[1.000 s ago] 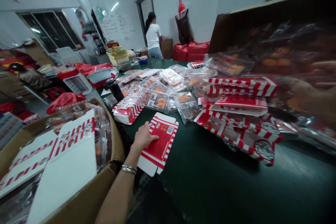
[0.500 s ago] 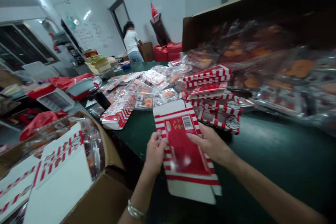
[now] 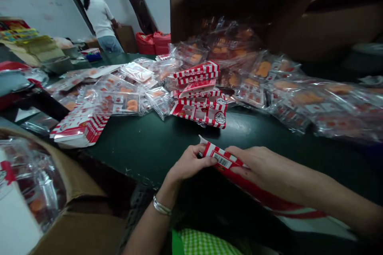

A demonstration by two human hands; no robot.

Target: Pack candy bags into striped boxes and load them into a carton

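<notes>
A red and white striped cardboard box (image 3: 253, 185) is held tilted over the near table edge, its barcode end toward the far left. My left hand (image 3: 193, 161) pinches that end, thumb beside the barcode and fingers behind. Across the box's upper side lies my right hand (image 3: 257, 167), closed on it, with part of the box hidden under the palm and forearm. Beyond my hands is a pile of folded striped boxes (image 3: 199, 111). Another stack of flat striped cartons (image 3: 80, 127) lies at the left.
Clear plastic packs with orange pieces (image 3: 119, 101) cover the table's back. A large cardboard box (image 3: 191, 10) on its side spills more packs. At lower left an open carton (image 3: 72, 183) holds packs and white card. A person (image 3: 101, 16) stands at the far side.
The striped box has turned from facing me, roughly upright, to a slanted, edge-on pose. My right hand has moved onto its upper side. My view has swung to the right.
</notes>
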